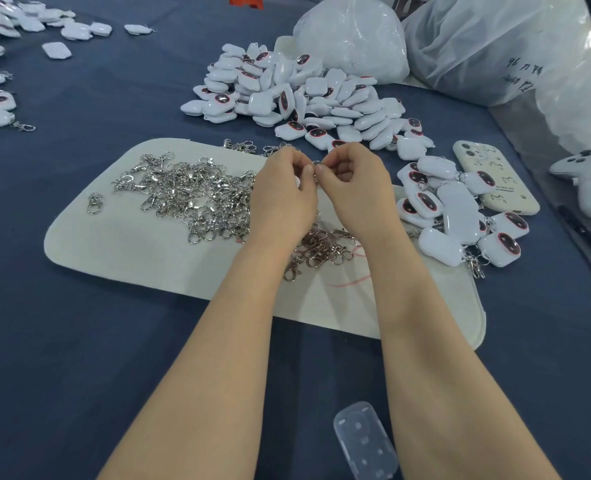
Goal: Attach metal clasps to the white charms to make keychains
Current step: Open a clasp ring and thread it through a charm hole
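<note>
While poised over far edge of felt mat [114,244], pinched one metal clasp [316,164] between curled fingertips of left hand [283,194] and right hand [356,188].

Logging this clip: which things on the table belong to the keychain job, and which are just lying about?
Job: left hand and right hand pinching a small metal ring; clasp pile; loose charm heap; finished keychains; felt mat.
Lying about: phone; clear phone case; plastic bags, contents unclear.
</note>
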Action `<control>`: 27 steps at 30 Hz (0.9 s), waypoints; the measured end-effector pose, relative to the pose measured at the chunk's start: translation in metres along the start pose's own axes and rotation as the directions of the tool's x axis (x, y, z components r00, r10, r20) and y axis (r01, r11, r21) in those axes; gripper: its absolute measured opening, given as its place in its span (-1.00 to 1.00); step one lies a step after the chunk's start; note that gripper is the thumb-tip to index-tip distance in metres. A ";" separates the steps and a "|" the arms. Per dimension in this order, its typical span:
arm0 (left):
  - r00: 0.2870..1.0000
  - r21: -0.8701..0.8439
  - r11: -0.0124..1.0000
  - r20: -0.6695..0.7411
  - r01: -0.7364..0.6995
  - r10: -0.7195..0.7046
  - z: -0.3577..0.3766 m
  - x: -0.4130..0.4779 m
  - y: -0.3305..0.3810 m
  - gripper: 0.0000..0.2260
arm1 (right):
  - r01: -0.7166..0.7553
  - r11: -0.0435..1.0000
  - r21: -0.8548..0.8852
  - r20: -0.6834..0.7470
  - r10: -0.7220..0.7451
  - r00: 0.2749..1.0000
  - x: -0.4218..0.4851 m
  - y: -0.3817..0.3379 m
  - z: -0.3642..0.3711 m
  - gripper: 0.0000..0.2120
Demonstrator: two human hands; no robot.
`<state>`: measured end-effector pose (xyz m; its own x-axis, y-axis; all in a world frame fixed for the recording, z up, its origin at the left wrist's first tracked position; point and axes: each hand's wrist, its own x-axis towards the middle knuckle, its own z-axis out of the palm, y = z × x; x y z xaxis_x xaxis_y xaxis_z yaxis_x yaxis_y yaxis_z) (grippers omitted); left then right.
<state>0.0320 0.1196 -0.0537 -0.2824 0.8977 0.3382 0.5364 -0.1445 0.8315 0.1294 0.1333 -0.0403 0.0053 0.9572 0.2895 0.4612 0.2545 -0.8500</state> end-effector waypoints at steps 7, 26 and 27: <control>1.000 0.030 0.999 0.001 -0.016 0.016 0.001 0.000 -0.001 -0.94 | -0.005 1.000 0.012 -0.010 0.005 1.000 -0.001 0.001 0.001 -0.88; 1.000 0.038 0.999 0.016 -0.027 0.027 -0.001 -0.001 -0.002 -0.95 | -0.014 0.999 0.030 0.096 0.011 0.995 -0.002 0.002 -0.003 -0.84; 0.999 0.029 0.999 0.022 -0.027 0.027 -0.002 -0.001 -0.002 -0.95 | -0.015 0.999 0.030 0.107 0.012 0.994 -0.003 0.002 -0.004 -0.82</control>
<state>0.0299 0.1185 -0.0547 -0.2509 0.9023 0.3506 0.5664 -0.1569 0.8091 0.1340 0.1308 -0.0414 -0.0842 0.9694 0.2308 0.4345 0.2442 -0.8669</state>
